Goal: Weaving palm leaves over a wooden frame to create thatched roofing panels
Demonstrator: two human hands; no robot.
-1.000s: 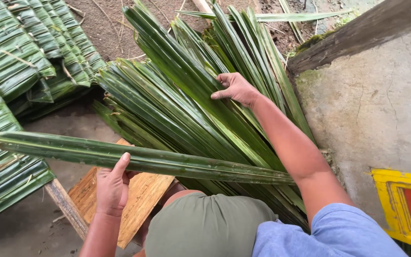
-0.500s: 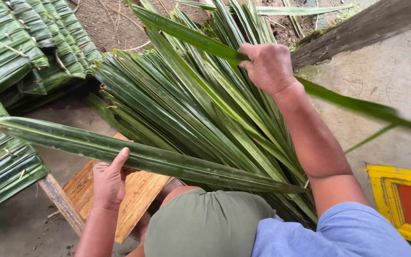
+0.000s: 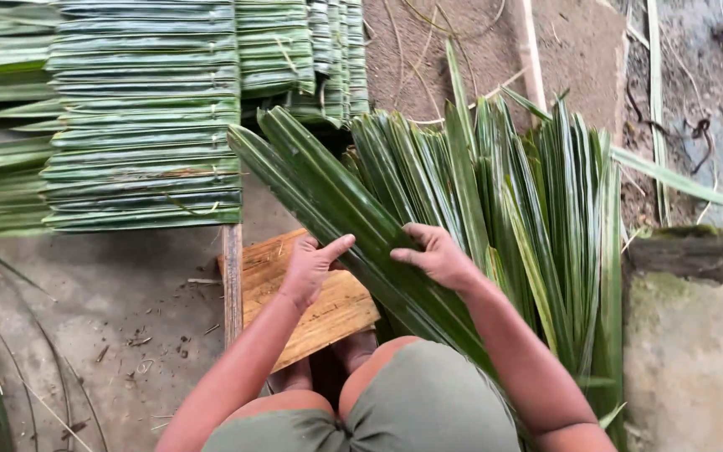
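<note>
**Long leaf held across a wooden board**

A long green leaf (image 3: 336,205) is held by both hands, slanting from the upper left down toward the person's lap. The left hand (image 3: 310,266) is set against the leaf's left edge, its thumb stretched out over the surface and the other fingers curled underneath, so the leaf is pinched rather than loosely touched. The right hand (image 3: 438,255) is laid on top of the leaf just beside the left one, its fingers bent and pressed down on the blade, the thumb tucked near the edge. Under the left hand a wooden board (image 3: 320,310) is seen, resting on the concrete floor (image 3: 102,293) and partly covered by the leaf.

Behind the held leaf, a thick pile of loose leaves (image 3: 529,209) is spread upward and to the right. At the upper left, flat stitched leaf panels (image 3: 144,117) are stacked in overlapping rows. A mossy concrete block (image 3: 688,343) is seen at the right edge.
</note>
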